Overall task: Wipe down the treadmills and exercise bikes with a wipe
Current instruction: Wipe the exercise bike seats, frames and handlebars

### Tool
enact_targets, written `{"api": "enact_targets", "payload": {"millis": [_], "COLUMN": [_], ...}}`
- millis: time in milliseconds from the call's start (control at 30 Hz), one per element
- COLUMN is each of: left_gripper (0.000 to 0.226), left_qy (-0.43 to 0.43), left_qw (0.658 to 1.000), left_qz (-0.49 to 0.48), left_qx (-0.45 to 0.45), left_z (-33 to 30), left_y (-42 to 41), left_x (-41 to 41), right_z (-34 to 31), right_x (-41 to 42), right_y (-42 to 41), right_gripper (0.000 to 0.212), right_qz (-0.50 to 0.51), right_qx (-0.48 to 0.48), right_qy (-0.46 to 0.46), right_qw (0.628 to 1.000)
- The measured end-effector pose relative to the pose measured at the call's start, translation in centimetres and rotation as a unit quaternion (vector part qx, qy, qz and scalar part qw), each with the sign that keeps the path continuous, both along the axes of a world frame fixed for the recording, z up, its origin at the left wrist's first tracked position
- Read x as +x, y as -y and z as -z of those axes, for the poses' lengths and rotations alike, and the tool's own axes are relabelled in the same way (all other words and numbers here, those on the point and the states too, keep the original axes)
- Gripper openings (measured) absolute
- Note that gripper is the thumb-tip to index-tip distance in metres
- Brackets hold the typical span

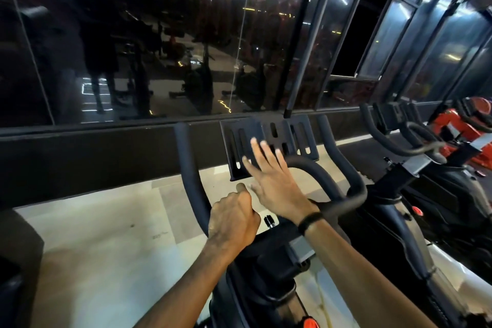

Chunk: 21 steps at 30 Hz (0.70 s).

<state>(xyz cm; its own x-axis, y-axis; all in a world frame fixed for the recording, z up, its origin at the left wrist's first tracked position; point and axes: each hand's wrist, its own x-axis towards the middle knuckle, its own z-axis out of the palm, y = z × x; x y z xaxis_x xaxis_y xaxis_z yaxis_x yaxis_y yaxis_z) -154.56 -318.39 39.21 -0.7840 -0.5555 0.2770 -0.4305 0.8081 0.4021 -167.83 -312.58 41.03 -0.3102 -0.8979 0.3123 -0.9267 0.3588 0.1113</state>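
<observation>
My left hand [233,217] is curled into a fist beside the handlebar [190,168], and I cannot tell if a wipe is inside it. My right hand [271,176] covers part of the slotted tray [266,138], so whether my fingers touch it is unclear. Below the handlebar, the bike frame [269,269] is cut off by the bottom edge. Beyond the handlebar, the dark glass [159,48] shows only blurred reflections.

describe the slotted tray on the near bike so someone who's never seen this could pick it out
Start at the long dark mirror wall; the nearest exercise bike stands facing it. Between its two upswept handlebar horns sits a black device tray, under the right hand. Its vertical slots and flat plate set it apart from the rounded bars around it.
</observation>
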Motion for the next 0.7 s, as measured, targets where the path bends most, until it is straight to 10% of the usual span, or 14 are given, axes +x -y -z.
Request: {"api": "enact_targets", "payload": {"millis": [500,700], "left_gripper": [0.067,0.029], "left_qy": [-0.064,-0.092], "left_qw": [0.995,0.987], "left_qz": [0.011,0.024], "left_qx": [-0.078,-0.131], "left_z": [0.5,-0.1], "left_y": [0.1,0.5], "left_x": [-1.3,-3.1], "right_z": [-0.4,-1.6], "right_x": [-2.3,-5.7], "right_y": [1.7,3.1], "right_gripper": [0.065,0.060], "right_qz": [0.097,0.175], "right_qx": [-0.107,-0.122], "right_qy": [0.136,0.177], "right_qw": [0.980,0.961]}}
